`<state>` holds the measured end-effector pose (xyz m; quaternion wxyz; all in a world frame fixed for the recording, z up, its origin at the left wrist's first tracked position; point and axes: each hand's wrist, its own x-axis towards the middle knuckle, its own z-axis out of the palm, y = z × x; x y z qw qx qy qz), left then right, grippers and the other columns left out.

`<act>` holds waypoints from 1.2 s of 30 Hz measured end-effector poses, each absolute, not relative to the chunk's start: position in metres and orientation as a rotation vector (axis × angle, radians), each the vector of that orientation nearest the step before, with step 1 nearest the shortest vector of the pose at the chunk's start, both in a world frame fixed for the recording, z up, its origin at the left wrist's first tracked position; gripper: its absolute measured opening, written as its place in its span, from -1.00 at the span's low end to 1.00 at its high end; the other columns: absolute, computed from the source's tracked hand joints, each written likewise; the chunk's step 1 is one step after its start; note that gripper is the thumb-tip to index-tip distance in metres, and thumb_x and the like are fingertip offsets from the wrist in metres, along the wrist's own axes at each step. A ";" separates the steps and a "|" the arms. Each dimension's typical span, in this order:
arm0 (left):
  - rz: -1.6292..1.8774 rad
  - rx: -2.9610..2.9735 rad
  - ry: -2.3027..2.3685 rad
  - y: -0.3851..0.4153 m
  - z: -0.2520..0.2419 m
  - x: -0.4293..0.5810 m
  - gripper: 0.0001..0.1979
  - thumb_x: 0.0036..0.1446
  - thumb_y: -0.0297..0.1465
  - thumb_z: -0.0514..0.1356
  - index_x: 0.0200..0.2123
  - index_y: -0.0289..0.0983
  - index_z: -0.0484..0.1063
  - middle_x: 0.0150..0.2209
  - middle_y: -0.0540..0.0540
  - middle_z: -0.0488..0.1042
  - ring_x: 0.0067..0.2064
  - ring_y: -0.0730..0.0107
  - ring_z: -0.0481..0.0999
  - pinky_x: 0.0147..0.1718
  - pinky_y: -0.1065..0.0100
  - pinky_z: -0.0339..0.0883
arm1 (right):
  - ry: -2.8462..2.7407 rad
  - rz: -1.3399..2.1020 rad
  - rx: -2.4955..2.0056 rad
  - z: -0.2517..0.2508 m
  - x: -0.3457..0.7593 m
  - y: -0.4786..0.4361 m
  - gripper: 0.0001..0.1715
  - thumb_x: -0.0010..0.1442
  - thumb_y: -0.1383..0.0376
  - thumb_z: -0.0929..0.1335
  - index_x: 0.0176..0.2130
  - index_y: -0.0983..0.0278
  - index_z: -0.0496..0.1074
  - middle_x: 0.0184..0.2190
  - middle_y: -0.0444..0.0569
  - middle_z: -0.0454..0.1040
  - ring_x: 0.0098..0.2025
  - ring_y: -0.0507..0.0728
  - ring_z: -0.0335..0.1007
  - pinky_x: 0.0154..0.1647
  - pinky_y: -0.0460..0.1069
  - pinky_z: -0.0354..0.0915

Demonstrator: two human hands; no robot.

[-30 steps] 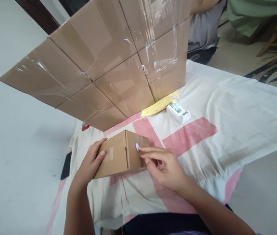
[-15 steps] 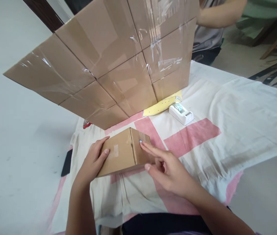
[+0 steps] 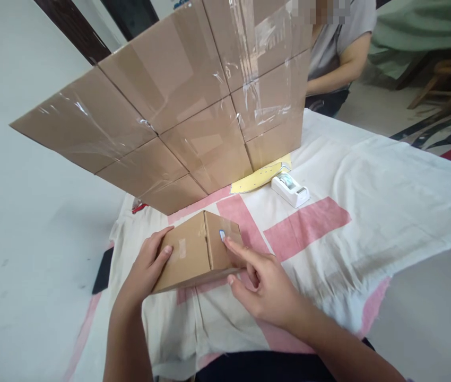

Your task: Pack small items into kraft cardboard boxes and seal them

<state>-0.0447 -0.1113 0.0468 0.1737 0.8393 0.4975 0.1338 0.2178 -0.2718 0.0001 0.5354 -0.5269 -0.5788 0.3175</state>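
Note:
A small brown cardboard box [image 3: 188,257] rests on the cloth in front of me, with clear tape along its edge and a pale patch on top. My left hand [image 3: 146,265] grips its left end, thumb on top and fingers over the far edge. On the box's right face sits a small blue-and-white sticker [image 3: 222,234]. My right hand [image 3: 269,284] has its index finger stretched out to the lower edge of that sticker. The thumb is held apart from the fingers, and nothing shows in this hand; its other fingers are partly hidden.
A large taped cardboard panel [image 3: 193,138] stands across the far side. At its foot are a yellow paper cutout [image 3: 255,181] and a white tape dispenser [image 3: 291,190]. A white-and-pink cloth [image 3: 369,180] covers the table. Behind the panel sits another person [image 3: 345,58].
My right index finger has slid down off the sticker, so more of it shows. My left hand keeps its hold. The other person's arm has lowered from the panel's edge. The whole view has shifted slightly.

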 end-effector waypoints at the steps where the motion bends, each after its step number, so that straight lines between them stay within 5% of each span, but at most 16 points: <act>1: 0.380 2.386 1.409 -0.111 0.047 -0.045 -0.43 0.32 0.03 -0.07 0.27 -0.10 0.23 0.21 -0.16 0.38 0.20 0.01 0.32 0.21 -0.08 0.18 | -1.395 0.708 -1.264 -0.001 0.215 -0.273 -0.22 0.21 0.27 0.37 0.37 0.18 0.23 -0.27 -0.08 0.59 -0.39 0.08 0.48 -0.33 -0.02 0.39; 7: 0.368 2.424 1.353 -0.111 0.046 -0.045 -0.46 0.34 -0.01 -0.07 0.27 -0.10 0.22 0.21 -0.17 0.37 0.19 0.03 0.33 0.19 -0.05 0.21 | -1.557 0.452 -1.373 0.001 0.203 -0.276 -0.13 0.19 0.22 0.36 0.40 0.35 0.14 -0.05 0.16 0.61 -0.16 0.28 0.60 -0.22 0.13 0.49; 13: 0.375 2.443 1.355 -0.115 0.045 -0.046 -0.48 0.35 -0.02 -0.06 0.26 -0.11 0.21 0.21 -0.17 0.37 0.19 0.03 0.33 0.19 -0.08 0.20 | -1.377 0.570 -1.296 -0.002 0.219 -0.265 -0.26 0.23 0.28 0.34 0.36 0.21 0.23 -0.01 0.05 0.61 -0.26 0.13 0.56 -0.23 0.03 0.49; 17: 0.366 2.458 1.340 -0.117 0.047 -0.042 -0.47 0.34 -0.01 -0.05 0.26 -0.10 0.21 0.19 -0.17 0.39 0.18 0.03 0.33 0.20 -0.08 0.20 | -1.433 0.675 -1.243 -0.004 0.224 -0.259 -0.16 0.20 0.30 0.37 0.41 0.20 0.16 0.02 0.05 0.58 -0.24 0.13 0.54 -0.26 0.02 0.48; 24: 0.366 2.439 1.376 -0.111 0.043 -0.038 -0.45 0.32 0.04 -0.04 0.23 -0.09 0.25 0.21 -0.10 0.40 0.20 0.06 0.35 0.21 -0.05 0.24 | -1.441 0.756 -1.310 -0.002 0.223 -0.259 0.03 0.13 0.17 0.44 0.45 0.31 0.06 0.29 0.19 0.37 0.22 0.35 0.41 0.17 0.23 0.40; 29: 0.487 2.484 1.350 -0.100 0.023 -0.054 -0.42 0.25 0.08 0.03 0.23 -0.05 0.28 0.21 -0.09 0.44 0.19 0.02 0.41 0.19 -0.07 0.31 | -1.446 0.791 -1.374 0.005 0.223 -0.263 0.12 0.06 0.06 0.49 0.45 0.29 0.09 0.24 0.18 0.43 0.20 0.36 0.45 0.20 0.19 0.38; 36: 0.551 2.412 1.346 -0.083 0.015 -0.057 -0.43 0.24 0.10 0.00 0.13 -0.08 0.38 0.15 -0.11 0.51 0.15 0.03 0.49 0.17 -0.07 0.39 | -1.563 0.753 -1.651 0.015 0.198 -0.256 0.46 -0.10 -0.14 0.51 0.50 0.30 -0.14 0.26 0.29 0.39 0.18 0.52 0.43 0.13 0.34 0.40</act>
